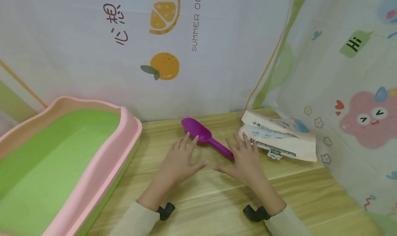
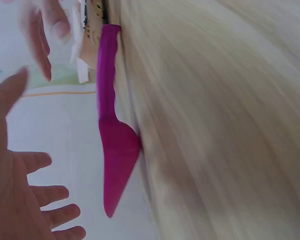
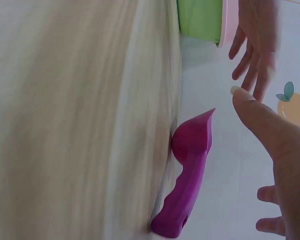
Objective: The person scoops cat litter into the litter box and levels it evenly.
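Observation:
A purple scoop (image 1: 198,129) lies on the wooden table, its bowl toward the back left and its handle toward the front right. My left hand (image 1: 180,159), fingers spread, hovers just in front of the bowl. Near the handle's end is my right hand (image 1: 245,160), also spread and partly covering the handle in the head view. Both wrist views show a gap between the hands and the scoop (image 2: 107,115), so neither holds it. In the right wrist view the scoop (image 3: 187,170) rests on the table beside the right thumb.
A large green litter tray with a pink rim (image 1: 102,167) stands on the left. At the back right lies a white printed bag (image 1: 297,143), folded over, with a small clip (image 1: 275,154) at its edge. Printed curtains (image 1: 223,74) hang behind and to the right.

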`<act>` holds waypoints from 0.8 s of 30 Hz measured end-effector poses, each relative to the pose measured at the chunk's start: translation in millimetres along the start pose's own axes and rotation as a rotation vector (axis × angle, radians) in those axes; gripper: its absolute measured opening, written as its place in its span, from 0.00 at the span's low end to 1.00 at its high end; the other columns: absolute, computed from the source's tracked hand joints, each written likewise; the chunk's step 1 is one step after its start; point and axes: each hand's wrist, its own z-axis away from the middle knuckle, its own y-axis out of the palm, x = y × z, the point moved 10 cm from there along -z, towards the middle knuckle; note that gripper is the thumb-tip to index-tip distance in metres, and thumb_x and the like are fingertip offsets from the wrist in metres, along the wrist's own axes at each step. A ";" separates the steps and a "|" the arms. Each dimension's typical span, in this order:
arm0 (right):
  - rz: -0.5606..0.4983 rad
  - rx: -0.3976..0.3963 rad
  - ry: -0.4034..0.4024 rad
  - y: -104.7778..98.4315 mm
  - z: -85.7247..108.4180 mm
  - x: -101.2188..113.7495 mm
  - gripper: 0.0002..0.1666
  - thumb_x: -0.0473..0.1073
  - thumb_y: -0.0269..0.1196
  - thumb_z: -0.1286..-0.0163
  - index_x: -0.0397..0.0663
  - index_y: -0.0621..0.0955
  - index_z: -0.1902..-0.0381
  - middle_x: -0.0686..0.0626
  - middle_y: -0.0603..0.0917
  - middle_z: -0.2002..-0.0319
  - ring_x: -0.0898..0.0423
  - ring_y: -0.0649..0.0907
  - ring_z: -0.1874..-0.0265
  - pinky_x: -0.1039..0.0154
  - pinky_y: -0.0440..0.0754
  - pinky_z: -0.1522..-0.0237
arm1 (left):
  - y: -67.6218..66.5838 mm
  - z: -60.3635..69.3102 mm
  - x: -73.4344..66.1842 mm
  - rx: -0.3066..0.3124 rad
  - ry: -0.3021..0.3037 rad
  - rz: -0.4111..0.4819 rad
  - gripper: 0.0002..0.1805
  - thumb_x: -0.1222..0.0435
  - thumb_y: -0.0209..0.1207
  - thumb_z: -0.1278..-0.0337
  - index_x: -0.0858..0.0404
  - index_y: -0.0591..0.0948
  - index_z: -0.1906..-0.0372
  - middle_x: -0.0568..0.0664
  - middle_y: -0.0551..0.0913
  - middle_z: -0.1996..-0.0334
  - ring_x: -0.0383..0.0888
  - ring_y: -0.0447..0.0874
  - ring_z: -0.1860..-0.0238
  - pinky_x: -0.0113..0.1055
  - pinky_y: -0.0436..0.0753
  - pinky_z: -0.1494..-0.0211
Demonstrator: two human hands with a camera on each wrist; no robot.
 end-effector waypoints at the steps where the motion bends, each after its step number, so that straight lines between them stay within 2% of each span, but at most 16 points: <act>1: 0.004 -0.008 -0.001 -0.5 1.8 -2.0 0.67 0.89 0.60 0.54 0.58 0.66 0.23 0.41 0.61 0.21 0.33 0.57 0.22 0.23 0.58 0.31 | 2.5 -1.0 -2.0 0.008 0.002 0.009 0.51 0.31 0.54 0.39 0.54 0.55 0.19 0.62 0.52 0.19 0.65 0.52 0.20 0.60 0.55 0.19; 6: -0.001 -0.040 0.005 -6.2 11.1 -13.5 0.67 0.87 0.64 0.54 0.53 0.68 0.25 0.39 0.64 0.23 0.33 0.61 0.23 0.25 0.64 0.32 | 10.1 -6.2 -14.7 -0.002 0.003 0.051 0.45 0.39 0.58 0.35 0.57 0.62 0.22 0.63 0.62 0.24 0.65 0.60 0.23 0.60 0.63 0.22; 11: 0.004 -0.108 0.013 -16.4 18.1 -26.0 0.61 0.79 0.70 0.53 0.51 0.72 0.29 0.39 0.70 0.26 0.35 0.67 0.27 0.29 0.70 0.34 | 16.2 -11.9 -28.1 -0.066 -0.044 0.111 0.37 0.47 0.62 0.34 0.63 0.70 0.28 0.62 0.75 0.33 0.60 0.76 0.33 0.54 0.78 0.33; 13: -0.001 -0.157 0.023 -24.0 19.9 -33.6 0.57 0.76 0.72 0.53 0.50 0.75 0.31 0.39 0.73 0.29 0.35 0.70 0.29 0.30 0.71 0.36 | 17.6 -14.0 -40.2 -0.107 -0.045 0.131 0.34 0.48 0.63 0.34 0.65 0.74 0.32 0.61 0.80 0.39 0.57 0.82 0.40 0.50 0.84 0.40; 17: -0.044 -0.242 0.048 -37.7 25.3 -50.7 0.50 0.67 0.77 0.53 0.45 0.79 0.37 0.38 0.80 0.36 0.34 0.75 0.34 0.31 0.74 0.38 | 21.2 -20.2 -74.3 -0.161 0.003 0.128 0.29 0.48 0.61 0.32 0.65 0.80 0.39 0.57 0.86 0.50 0.52 0.88 0.51 0.43 0.88 0.52; 20: -0.072 -0.272 0.078 -42.5 29.8 -62.4 0.47 0.64 0.77 0.53 0.44 0.80 0.40 0.37 0.82 0.39 0.33 0.77 0.37 0.33 0.75 0.39 | 30.5 -27.0 -92.8 -0.148 0.011 0.162 0.27 0.46 0.59 0.31 0.64 0.82 0.43 0.54 0.87 0.52 0.50 0.89 0.52 0.41 0.88 0.54; 24: -0.080 -0.305 0.113 -45.3 34.6 -75.0 0.45 0.64 0.77 0.52 0.42 0.82 0.43 0.37 0.83 0.41 0.34 0.79 0.40 0.36 0.77 0.40 | 45.5 -36.0 -101.0 -0.097 -0.032 0.225 0.26 0.45 0.59 0.32 0.61 0.83 0.43 0.50 0.88 0.53 0.46 0.88 0.52 0.39 0.87 0.55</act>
